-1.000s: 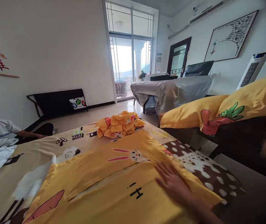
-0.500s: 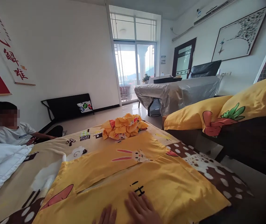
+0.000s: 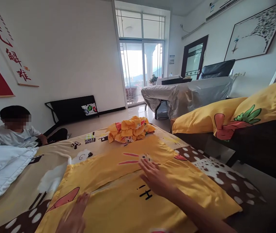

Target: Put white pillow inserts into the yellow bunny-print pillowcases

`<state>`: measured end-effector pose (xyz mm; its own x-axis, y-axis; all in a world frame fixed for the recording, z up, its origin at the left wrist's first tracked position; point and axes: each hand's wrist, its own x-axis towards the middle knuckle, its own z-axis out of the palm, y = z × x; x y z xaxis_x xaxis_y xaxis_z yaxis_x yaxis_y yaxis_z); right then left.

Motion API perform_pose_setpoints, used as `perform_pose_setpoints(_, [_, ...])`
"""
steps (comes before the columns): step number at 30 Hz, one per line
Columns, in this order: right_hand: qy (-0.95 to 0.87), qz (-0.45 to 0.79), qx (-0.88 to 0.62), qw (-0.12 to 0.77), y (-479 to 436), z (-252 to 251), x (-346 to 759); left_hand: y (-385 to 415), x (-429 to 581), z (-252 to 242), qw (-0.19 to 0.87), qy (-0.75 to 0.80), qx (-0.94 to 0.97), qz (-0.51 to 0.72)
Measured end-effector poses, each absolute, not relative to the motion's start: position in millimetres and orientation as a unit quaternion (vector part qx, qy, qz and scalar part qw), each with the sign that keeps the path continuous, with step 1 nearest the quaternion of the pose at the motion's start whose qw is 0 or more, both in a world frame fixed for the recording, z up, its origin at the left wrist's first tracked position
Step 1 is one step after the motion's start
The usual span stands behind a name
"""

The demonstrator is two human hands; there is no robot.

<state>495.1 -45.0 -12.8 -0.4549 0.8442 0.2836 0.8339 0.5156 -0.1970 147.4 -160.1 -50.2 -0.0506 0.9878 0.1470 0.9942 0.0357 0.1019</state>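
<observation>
Yellow cloth (image 3: 118, 197) beneath both hands (image 3: 156, 179)

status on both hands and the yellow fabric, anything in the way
Left hand, right hand: open over spread yellow rabbit-print fabric. Narrow gap across it. Crumpled yellow printed cloth beyond, apart from both hands.

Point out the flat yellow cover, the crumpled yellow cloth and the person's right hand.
Flat yellow cover (image 3: 118, 202): head view, panel below the slit.
Crumpled yellow cloth (image 3: 131, 130): head view, middle folds.
Right hand (image 3: 154, 177): head view, back of the hand.
</observation>
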Motion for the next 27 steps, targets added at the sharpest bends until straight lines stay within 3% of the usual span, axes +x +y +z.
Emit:
perform_pose_setpoints(2, [-0.885,0.076,-0.433,0.150,-27,1,434,-108,174,-34,-0.037,-0.720,-0.693,0.021])
perform_pose_setpoints(5, [-0.878,0.080,-0.452,0.136,-3,-5,395,-54,191,-22,-0.029,-0.741,-0.668,0.062])
perform_pose_setpoints(8, [-0.855,0.078,-0.500,0.110,28,-19,436,-52,146,-33,-0.030,-0.755,-0.649,0.090])
perform_pose_setpoints(11, [-0.806,0.081,-0.582,0.066,69,-26,520,-82,66,-54,0.068,-0.755,-0.629,0.173])
perform_pose_setpoints(14, [-0.766,0.071,-0.637,0.042,102,-26,572,-98,18,-66,0.104,-0.782,-0.596,0.151])
perform_pose_setpoints(17, [-0.764,0.060,-0.640,0.047,112,-24,547,-75,45,-60,0.106,-0.787,-0.600,0.096])
perform_pose_setpoints(23, [-0.885,0.071,-0.440,0.135,80,-39,384,34,202,-42,0.017,-0.733,-0.680,0.006])
perform_pose_setpoints(27, [-0.901,0.054,-0.394,0.176,95,-45,385,56,185,-61,-0.012,-0.735,-0.677,0.016])
